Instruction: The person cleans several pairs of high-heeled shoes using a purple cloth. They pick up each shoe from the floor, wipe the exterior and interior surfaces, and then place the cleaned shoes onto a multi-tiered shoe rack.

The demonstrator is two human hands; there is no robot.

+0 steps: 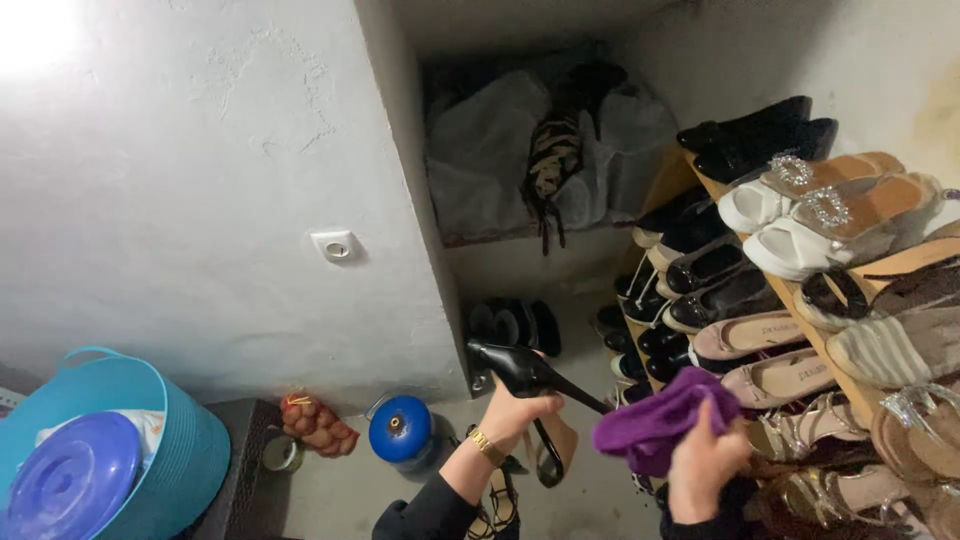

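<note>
While the left hand (517, 408) clamps its fingers round a black high-heeled shoe (527, 376), held up in front of the wooden shoe rack (800, 310), the right hand (703, 462) grips a bunched purple cloth (660, 421) just beside the heel, fingers closed tight into the fabric.

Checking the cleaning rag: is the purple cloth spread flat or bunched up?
Bunched up: the purple cloth sits crumpled in the right hand, folds overlapping.
</note>
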